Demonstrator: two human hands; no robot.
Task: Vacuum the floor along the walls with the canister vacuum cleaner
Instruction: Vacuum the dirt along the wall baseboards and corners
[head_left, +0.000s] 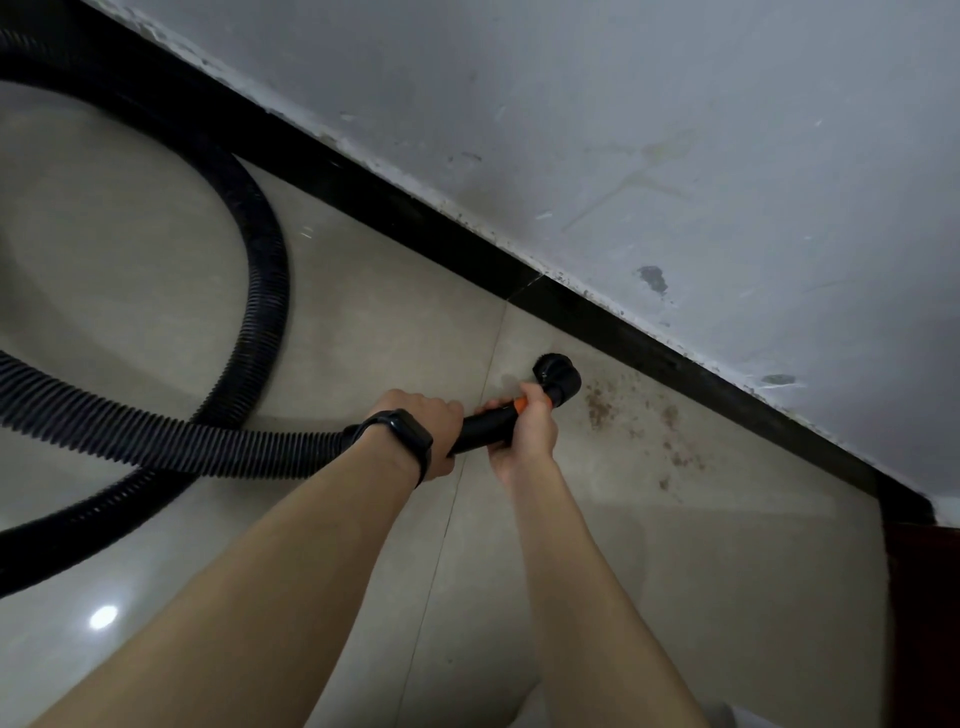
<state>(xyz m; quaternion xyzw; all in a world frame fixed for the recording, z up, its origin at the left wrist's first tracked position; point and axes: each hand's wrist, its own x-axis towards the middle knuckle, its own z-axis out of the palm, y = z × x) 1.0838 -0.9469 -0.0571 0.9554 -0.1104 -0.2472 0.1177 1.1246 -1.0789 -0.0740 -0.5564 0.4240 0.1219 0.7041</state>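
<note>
wall (675, 130) grey and scuffed, running diagonally from top left to lower right, black skirting (467, 244) along its base. floor (130, 249) pale glossy tile, one grout line running up to the skirting. black ribbed hose (156, 439) loops wide on the left and comes in to the hands. left hand (426, 428), dark watch (400, 434) on the wrist, fingers wrapped round the black tube (485, 423) where the hose ends. right hand (524, 431) ahead of it, fingers closed on the tube at the orange collar (519, 401). nozzle (556, 375) down at the floor, near the skirting but apart from it. brown dirt (597, 408) scattered just right of the nozzle, along the skirting.
</note>
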